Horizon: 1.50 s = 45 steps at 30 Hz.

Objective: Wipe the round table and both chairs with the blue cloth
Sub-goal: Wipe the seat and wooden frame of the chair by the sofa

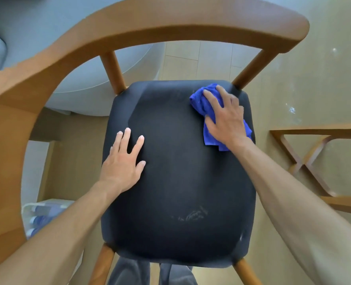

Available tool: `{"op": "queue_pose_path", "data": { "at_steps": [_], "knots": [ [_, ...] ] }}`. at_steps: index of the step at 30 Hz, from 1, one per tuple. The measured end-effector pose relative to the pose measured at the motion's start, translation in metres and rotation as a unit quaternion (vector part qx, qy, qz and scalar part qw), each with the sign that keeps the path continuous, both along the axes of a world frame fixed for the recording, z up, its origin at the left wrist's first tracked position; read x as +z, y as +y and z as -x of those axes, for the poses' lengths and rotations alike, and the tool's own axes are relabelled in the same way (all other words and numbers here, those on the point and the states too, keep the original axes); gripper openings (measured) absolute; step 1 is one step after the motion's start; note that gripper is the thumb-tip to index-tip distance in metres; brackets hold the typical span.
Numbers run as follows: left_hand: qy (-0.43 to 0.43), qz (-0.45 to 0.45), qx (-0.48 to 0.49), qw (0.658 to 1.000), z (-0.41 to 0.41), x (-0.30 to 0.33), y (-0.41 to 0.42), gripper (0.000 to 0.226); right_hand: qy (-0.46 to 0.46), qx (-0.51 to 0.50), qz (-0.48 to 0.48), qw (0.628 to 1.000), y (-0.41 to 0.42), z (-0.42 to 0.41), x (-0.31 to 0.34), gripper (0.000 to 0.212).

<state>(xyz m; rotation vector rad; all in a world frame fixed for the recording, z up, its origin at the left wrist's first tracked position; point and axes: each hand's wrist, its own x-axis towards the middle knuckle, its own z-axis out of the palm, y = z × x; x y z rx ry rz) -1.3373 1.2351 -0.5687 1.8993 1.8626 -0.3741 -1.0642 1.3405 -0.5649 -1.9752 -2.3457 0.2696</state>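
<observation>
A wooden chair with a curved backrest [170,19] and a dark padded seat [178,182] fills the view below me. My right hand [226,118] lies flat on the crumpled blue cloth [201,101], pressing it onto the seat's far right corner. My left hand [125,161] rests open and flat on the left side of the seat, fingers spread, holding nothing. A pale smudge [193,215] shows on the near part of the seat. The round table is not recognisable in this view.
A grey upholstered sofa [26,38] stands at the far left behind the chair. A wooden frame with crossed bars [314,161] sits on the tiled floor at the right. A pack of water bottles [44,214] lies on the floor at the lower left.
</observation>
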Motion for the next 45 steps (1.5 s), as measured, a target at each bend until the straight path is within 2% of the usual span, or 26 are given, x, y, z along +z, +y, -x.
{"op": "queue_pose_path", "data": {
  "at_steps": [4, 8, 11, 15, 19, 22, 24, 27, 30, 31, 34, 36, 39, 41, 43, 45],
  "knots": [
    [0.0, -0.011, 0.005, 1.0, 0.003, 0.0, -0.001, 0.067, -0.064, -0.025, 0.003, 0.998, -0.007, 0.01, -0.014, 0.06],
    [-0.009, -0.014, 0.013, 1.0, 0.003, 0.002, 0.0, 0.067, -0.02, -0.022, -0.062, 0.998, -0.04, 0.024, -0.011, 0.046],
    [-0.012, -0.016, 0.02, 1.0, 0.001, 0.002, -0.001, 0.067, 0.024, 0.096, -0.102, 0.99, -0.109, 0.044, -0.013, 0.046],
    [-0.023, -0.015, 0.026, 0.999, 0.002, 0.002, 0.001, 0.068, 0.049, 0.278, -0.021, 0.959, -0.208, 0.047, -0.01, 0.055],
    [-0.027, -0.008, 0.031, 0.999, 0.002, 0.003, 0.002, 0.067, 0.006, 0.488, 0.064, 0.871, -0.245, 0.013, -0.002, 0.053],
    [-0.025, -0.006, 0.035, 0.999, 0.002, 0.002, 0.002, 0.067, -0.008, 0.568, 0.044, 0.822, -0.229, 0.0, 0.0, 0.049],
    [-0.022, -0.002, 0.039, 0.999, 0.002, 0.002, 0.002, 0.067, 0.011, 0.555, 0.01, 0.831, -0.21, -0.006, -0.004, 0.048],
    [-0.017, 0.0, 0.046, 0.999, 0.0, 0.002, 0.001, 0.067, 0.009, 0.494, -0.031, 0.869, -0.177, -0.021, -0.009, 0.056],
    [-0.02, -0.005, 0.047, 0.999, 0.0, 0.001, 0.001, 0.067, -0.039, 0.418, -0.038, 0.907, -0.132, -0.034, -0.01, 0.078],
    [-0.021, -0.005, 0.047, 0.999, 0.0, 0.001, 0.001, 0.066, -0.043, 0.367, -0.051, 0.928, -0.115, -0.036, -0.01, 0.079],
    [-0.022, -0.004, 0.046, 0.999, -0.001, 0.001, 0.001, 0.067, -0.029, 0.167, -0.097, 0.981, -0.074, -0.034, -0.006, 0.062],
    [-0.021, -0.005, 0.042, 0.999, -0.001, 0.0, 0.0, 0.067, -0.043, 0.055, -0.086, 0.994, -0.067, -0.022, -0.006, 0.06],
    [-0.023, -0.009, 0.04, 0.999, 0.0, -0.001, -0.002, 0.067, -0.014, -0.048, -0.042, 0.998, -0.078, 0.003, -0.007, 0.064],
    [-0.008, -0.001, 0.023, 1.0, -0.004, 0.0, -0.002, 0.068, 0.008, -0.045, -0.043, 0.998, -0.095, 0.014, -0.006, 0.062],
    [0.014, 0.014, 0.012, 1.0, -0.01, 0.001, 0.0, 0.07, 0.022, 0.032, -0.07, 0.997, -0.126, 0.02, -0.008, 0.062],
    [0.024, 0.021, 0.019, 0.999, -0.02, 0.001, -0.002, 0.072, 0.038, 0.14, -0.058, 0.988, -0.178, 0.019, -0.012, 0.064]
  ]
}}
